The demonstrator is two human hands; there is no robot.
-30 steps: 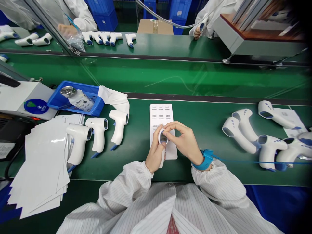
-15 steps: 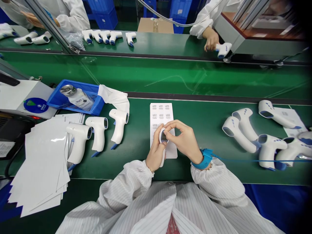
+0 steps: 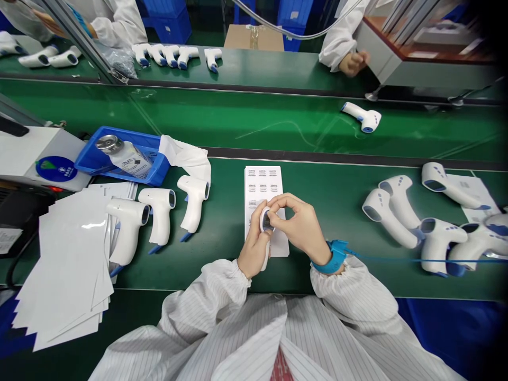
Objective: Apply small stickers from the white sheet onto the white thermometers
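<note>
Bg is a factory line: long green conveyor belt (image 3: 238,124) runs L–R across the room btwn two green-topped desks, near desk (image 3: 325,206) & far desk (image 3: 270,71), both w/ dark edge rails. Alu frame post (image 3: 81,39) rises at far desk, upper L, w/ clear panel. Grey machine housing (image 3: 400,66) w/ brown top sits upper R. Past far desk: blue plastic crates (image 3: 166,21), cardboard box (image 3: 254,38), thin overhead hose (image 3: 286,33). Floor (image 3: 208,38) looks dark green back there; blue mat (image 3: 444,328) lies below near desk, R. Light bright & even, faint glare on belt. No walls or windows visible.
</note>
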